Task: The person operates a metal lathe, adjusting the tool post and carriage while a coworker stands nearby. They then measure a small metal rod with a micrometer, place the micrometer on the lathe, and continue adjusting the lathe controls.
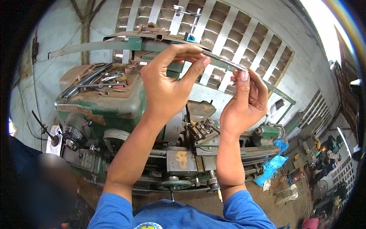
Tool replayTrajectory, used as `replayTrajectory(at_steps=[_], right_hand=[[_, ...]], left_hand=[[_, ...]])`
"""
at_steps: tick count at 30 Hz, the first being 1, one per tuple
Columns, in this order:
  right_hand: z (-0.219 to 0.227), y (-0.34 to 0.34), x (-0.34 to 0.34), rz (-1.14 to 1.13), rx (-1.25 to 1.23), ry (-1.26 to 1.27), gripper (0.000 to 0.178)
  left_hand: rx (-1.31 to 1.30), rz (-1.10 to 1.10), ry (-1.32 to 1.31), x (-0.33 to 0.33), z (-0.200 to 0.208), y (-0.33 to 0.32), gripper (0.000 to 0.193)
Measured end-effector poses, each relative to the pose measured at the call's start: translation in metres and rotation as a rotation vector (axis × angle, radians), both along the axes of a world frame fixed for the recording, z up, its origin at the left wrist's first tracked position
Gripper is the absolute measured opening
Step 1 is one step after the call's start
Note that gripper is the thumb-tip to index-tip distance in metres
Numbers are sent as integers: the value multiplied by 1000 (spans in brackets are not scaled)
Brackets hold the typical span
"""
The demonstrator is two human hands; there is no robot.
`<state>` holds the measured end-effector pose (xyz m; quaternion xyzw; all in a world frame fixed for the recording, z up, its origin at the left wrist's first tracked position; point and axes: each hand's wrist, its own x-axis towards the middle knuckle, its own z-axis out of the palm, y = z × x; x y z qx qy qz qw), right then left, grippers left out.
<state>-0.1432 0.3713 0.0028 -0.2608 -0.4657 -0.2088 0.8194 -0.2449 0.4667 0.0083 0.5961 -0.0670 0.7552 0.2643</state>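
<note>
Both arms are raised in front of a green lathe. A thin, dark metal rod slants between my hands, its right end lower than its left. My left hand pinches the left end between thumb and fingers. At the other end, my right hand closes its thumb and fingertips on the rod. Below and between my forearms lie the lathe's tool post and carriage. The tailstock stands to the right of my right forearm.
Loose tools cover the headstock top. A handwheel sticks out at the lathe's front. Blue plastic hangs beneath the tailstock end. Another person is close at the lower left. Behind stands a slatted vent wall.
</note>
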Motion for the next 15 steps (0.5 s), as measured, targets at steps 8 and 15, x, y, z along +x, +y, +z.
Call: replayTrajectory(at_steps=[8,15], right_hand=[[-42,-17,-6,-191,-99,-28,18],[-172,-23,-12,151,-805,107,14]], left_hand=[[-71,-111,242,-22,-38,-23,22],[-545,-508,646,-38,-186,-24,22]])
